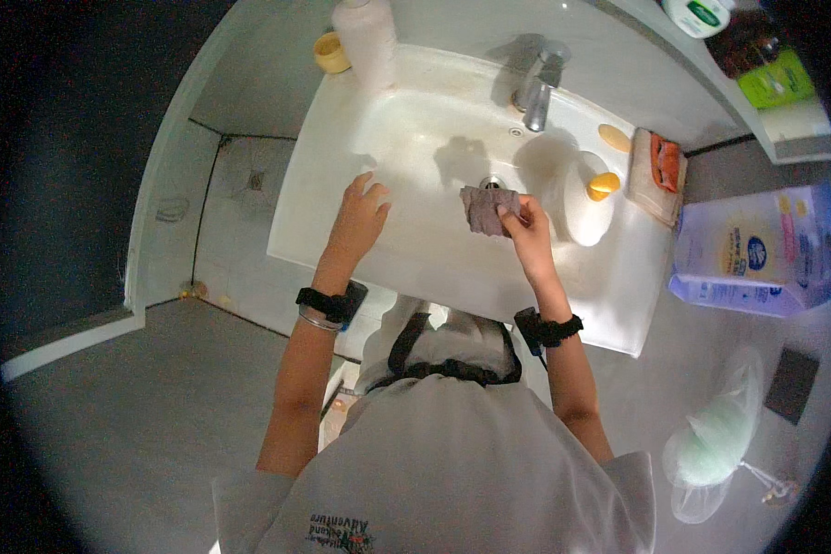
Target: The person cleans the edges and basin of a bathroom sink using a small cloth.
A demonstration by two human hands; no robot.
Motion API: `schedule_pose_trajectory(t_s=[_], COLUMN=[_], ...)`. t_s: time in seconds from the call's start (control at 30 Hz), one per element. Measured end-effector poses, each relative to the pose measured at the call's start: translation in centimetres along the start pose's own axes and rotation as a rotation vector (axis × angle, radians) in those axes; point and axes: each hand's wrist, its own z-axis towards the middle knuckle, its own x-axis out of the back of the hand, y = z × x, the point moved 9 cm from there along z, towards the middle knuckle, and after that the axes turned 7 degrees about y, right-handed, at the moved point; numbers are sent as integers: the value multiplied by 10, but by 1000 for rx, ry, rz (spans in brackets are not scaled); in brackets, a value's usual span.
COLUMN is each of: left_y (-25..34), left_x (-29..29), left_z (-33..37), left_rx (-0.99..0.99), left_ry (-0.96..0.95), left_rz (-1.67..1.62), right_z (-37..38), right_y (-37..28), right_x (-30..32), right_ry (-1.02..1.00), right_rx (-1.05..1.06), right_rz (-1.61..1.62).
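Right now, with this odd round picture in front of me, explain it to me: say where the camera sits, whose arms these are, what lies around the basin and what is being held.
The picture comes from a wide fisheye camera worn on a person's head, looking down, so straight edges bend near the rim. The two bare forearms rising from the bottom are that person's own; no machine is here. The right hand pinches a small crumpled grey cloth over the white ceramic washbasin, near its drain. The left hand is open and empty, fingers spread at the basin's front left. A chrome tap stands at the back. On the right rim are a white rounded bottle with a yellow cap and a yellow oval soap. A tall pale bottle stands at the back left.
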Motion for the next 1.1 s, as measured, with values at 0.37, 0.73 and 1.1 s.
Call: schedule_pose_trajectory(t_s=[0.37,0.73,1.1], left_y=[5,40,18], left_x=[13,-27,-42], left_z=[-96,-133,-154], left_rx=[76,37,117], left_ry=[58,-15,84], left_rz=[-104,61,395], right_z=[-109,-94,-110], right_y=[15,14,24], right_x=[-147,-149,-181], right_ry=[-609,-917,-970], right_rx=[798,945,1207], right_rz=[-903,-852,-913])
